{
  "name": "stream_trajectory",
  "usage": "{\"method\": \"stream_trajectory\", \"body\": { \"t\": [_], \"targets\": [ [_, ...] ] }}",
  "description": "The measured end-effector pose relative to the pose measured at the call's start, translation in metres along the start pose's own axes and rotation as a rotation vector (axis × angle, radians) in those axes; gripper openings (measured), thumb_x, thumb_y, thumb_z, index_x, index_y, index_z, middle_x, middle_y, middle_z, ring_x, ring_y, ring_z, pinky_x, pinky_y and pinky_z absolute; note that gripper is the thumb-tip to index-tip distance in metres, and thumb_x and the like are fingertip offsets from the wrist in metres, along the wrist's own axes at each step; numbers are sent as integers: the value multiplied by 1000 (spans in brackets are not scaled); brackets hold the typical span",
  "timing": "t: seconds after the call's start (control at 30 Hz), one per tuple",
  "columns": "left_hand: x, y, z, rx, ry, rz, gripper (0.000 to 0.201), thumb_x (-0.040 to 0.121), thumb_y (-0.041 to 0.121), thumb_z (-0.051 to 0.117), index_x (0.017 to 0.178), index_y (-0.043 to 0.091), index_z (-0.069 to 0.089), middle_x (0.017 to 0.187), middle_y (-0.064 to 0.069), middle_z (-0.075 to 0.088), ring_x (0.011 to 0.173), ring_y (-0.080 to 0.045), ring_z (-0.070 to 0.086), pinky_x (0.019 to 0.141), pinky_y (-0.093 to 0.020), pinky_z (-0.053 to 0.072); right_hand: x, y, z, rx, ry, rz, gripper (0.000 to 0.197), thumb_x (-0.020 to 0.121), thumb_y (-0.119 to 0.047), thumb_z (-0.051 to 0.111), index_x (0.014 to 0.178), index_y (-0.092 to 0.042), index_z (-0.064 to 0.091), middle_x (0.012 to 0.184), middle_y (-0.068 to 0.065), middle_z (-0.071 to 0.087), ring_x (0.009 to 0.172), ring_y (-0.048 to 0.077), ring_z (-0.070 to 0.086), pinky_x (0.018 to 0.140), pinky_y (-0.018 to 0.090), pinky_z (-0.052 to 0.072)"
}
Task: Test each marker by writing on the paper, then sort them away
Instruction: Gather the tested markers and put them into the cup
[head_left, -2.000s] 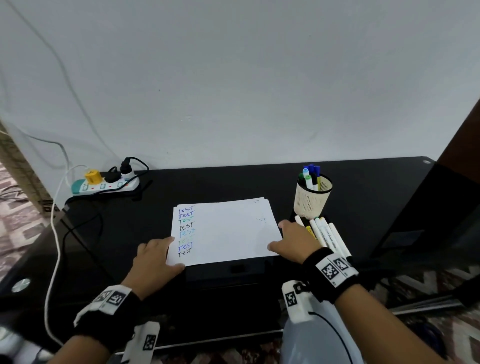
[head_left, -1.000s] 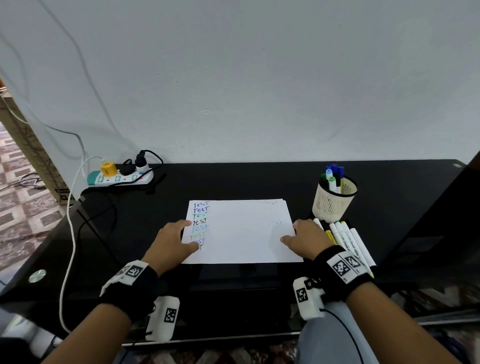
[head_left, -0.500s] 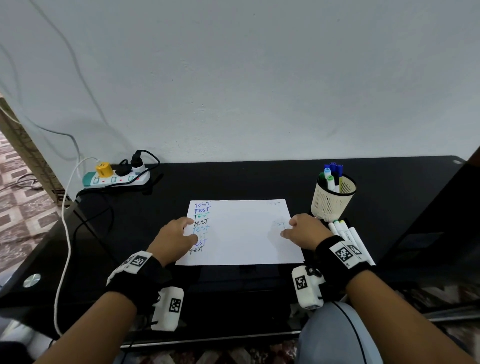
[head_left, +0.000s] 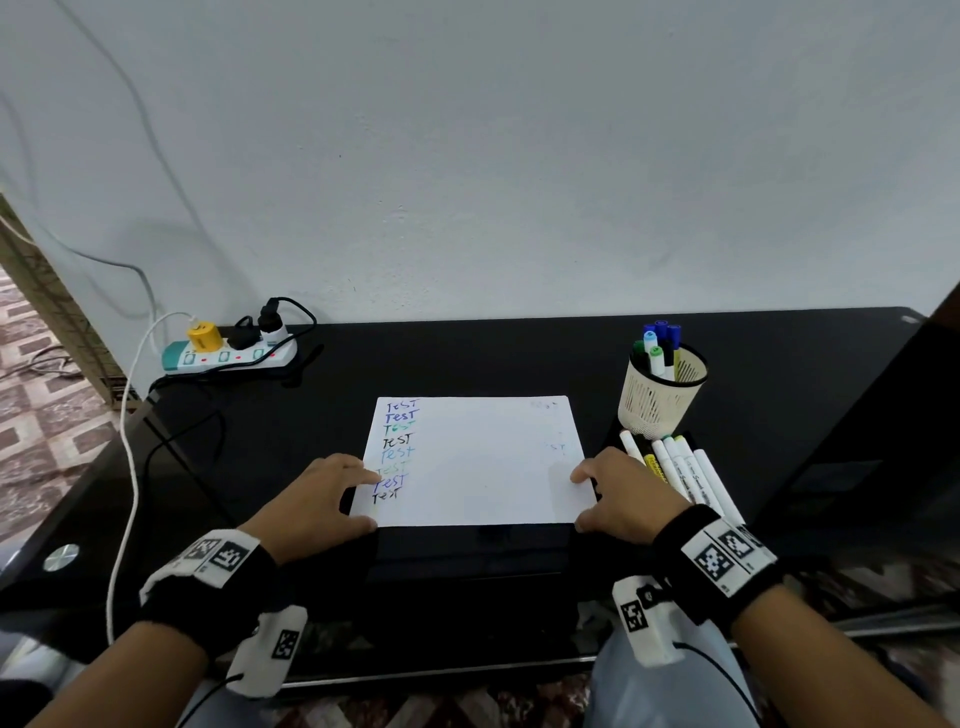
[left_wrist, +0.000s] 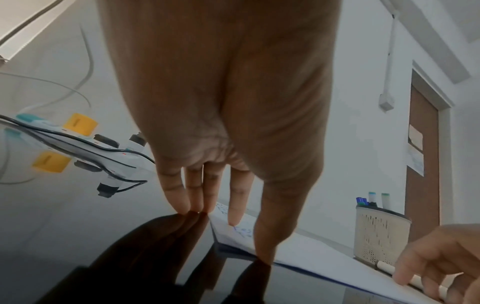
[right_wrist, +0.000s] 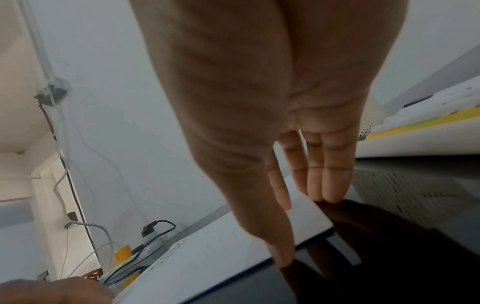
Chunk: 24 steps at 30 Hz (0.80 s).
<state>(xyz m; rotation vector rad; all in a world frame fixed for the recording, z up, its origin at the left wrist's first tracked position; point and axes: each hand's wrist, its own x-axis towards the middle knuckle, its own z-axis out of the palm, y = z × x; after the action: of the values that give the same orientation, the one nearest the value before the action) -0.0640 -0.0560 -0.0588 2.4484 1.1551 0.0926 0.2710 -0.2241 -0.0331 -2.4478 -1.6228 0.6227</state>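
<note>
Markers (head_left: 680, 470) are lying side by side on the black table (head_left: 493, 358), just to the right of the paper (head_left: 478, 462), and more markers are standing upright in the cream mesh cup (head_left: 662, 392) behind them, with blue, green and light blue caps showing above the rim. You are resting both hands on the paper, which is lying flat in the middle of the table near the front edge. Your left hand (head_left: 317, 501) is lying at the left border of the sheet, the grip is spread and relaxed: in the left wrist view the index finger is touching the paper, the other three fingers are touching the glossy table just beside the edge, and the thumb is touching the near corner. Your right hand (head_left: 621, 493) is lying at the right border in the same manner, the fingers straight and together, some on the sheet and some on the table beside it, and the thumb at the near right corner. Neither hand is holding a marker. A column of the word "TEST" (head_left: 397, 449) in several colours is running down the left side of the paper, and your left index finger is pointing at one of the lower words. A power strip (head_left: 228, 356) with plugs is lying at the far left of the table, against the wall.
</note>
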Motion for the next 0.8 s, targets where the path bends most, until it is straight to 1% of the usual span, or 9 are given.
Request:
{"method": "stream_trajectory", "body": {
  "t": [0.13,0.23,0.33,0.47,0.53,0.63,0.67,0.73,0.8],
  "targets": [
    [3,-3,-4,-5,-7,-6,59,79,47,73,134,37,54,138,17,39,131,-4,32,103,-21,30,2,1,-1,-2,52,-13,48,85,-17,75,132,-18,63,124,-1,48,115,17,56,91,20,43],
    [4,-4,-4,-1,-7,-9,59,78,49,73,133,38,54,132,20,38,129,-4,34,99,-20,30,4,3,-2,13,76,-19,43,85,-12,73,127,-17,67,112,-3,49,105,15,57,86,19,43],
    [4,-3,-3,-2,-5,-12,59,78,48,73,133,37,55,132,20,38,127,-3,34,99,-20,29,3,3,-3,24,85,-29,42,85,-13,73,126,-17,68,114,-1,53,105,16,60,86,20,45],
    [2,-2,-4,1,-11,-20,60,79,47,73,135,36,54,136,18,39,130,-5,34,102,-20,29,-6,-1,-13,81,102,-26,45,86,-25,77,129,-18,67,118,-2,62,104,13,61,93,24,49],
    [1,0,-3,8,-13,-26,60,80,47,72,136,36,52,140,16,38,133,-6,32,105,-21,28,-13,-4,-29,185,226,-28,38,87,-29,78,123,-20,69,114,-3,68,98,11,65,94,28,53],
    [-2,2,-2,12,-14,-38,61,82,47,70,138,35,50,144,14,36,135,-7,30,108,-24,28,-20,-1,-62,329,498,-11,30,89,-36,76,116,-26,67,107,-9,67,95,7,64,87,27,53],
    [-3,2,-2,12,-14,-44,61,83,46,70,139,35,49,145,14,36,135,-7,30,108,-24,28,-19,3,-74,340,580,4,34,89,-38,76,119,-27,65,109,-9,65,98,8,64,88,28,52],
    [-4,4,-3,13,-12,-47,61,84,46,70,140,35,48,146,14,35,135,-6,29,108,-24,28,-10,16,-92,320,715,49,51,84,-39,79,128,-23,58,122,0,59,112,18,60,96,35,51],
    [-6,7,-2,1,-5,-46,61,84,45,70,140,35,48,146,14,35,135,-6,30,106,-22,28,4,30,-103,287,706,144,78,77,-40,85,142,-19,47,140,11,47,130,30,48,106,44,43]
  ]
}}
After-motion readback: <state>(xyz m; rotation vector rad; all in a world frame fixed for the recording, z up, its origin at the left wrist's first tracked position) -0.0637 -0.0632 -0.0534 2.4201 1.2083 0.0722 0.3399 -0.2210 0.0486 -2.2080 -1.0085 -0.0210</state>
